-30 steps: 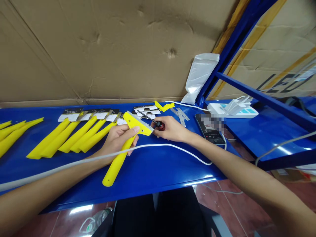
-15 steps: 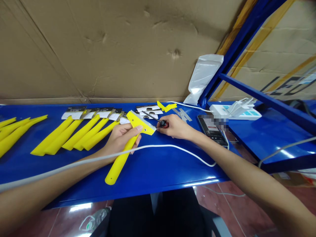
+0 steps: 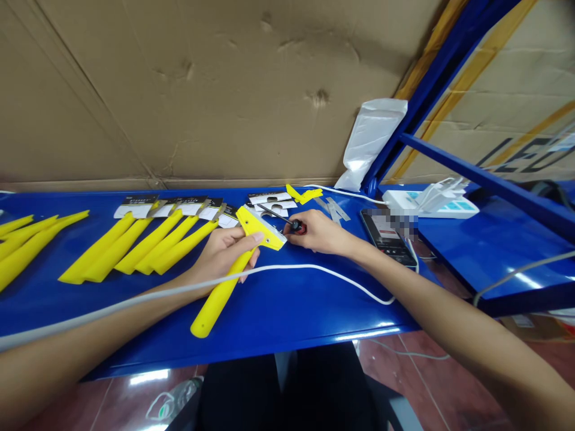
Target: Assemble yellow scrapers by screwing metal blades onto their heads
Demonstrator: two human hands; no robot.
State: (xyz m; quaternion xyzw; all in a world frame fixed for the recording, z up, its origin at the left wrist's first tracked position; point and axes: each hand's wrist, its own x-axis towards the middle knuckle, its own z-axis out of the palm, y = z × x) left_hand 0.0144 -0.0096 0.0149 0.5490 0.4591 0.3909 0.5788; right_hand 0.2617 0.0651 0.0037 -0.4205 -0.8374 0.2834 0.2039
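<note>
A yellow scraper (image 3: 220, 300) is gripped by my left hand (image 3: 225, 250) just below its wide head, which carries a blade along the right edge. Its handle slants down toward the table's front. My right hand (image 3: 322, 232) closes around a screwdriver (image 3: 297, 227) with a dark and red handle, the thin shaft pointing up and left behind the scraper head. The right fingertips are close to the head's lower right corner; whether they touch it, I cannot tell. Several more yellow scrapers (image 3: 130, 244) lie left of my left hand, by printed cards (image 3: 135, 206).
Loose metal blades (image 3: 336, 209) and small yellow parts (image 3: 304, 194) lie behind my right hand. To the right are a phone (image 3: 387, 236) and a white power strip (image 3: 431, 205). A white cable (image 3: 309, 267) crosses over my left forearm. Cardboard (image 3: 215, 96) stands behind the blue table (image 3: 287, 323).
The scraper's head has tipped slightly down and to the right in my left hand. My right hand, with the screwdriver, has stayed nearly where it was.
</note>
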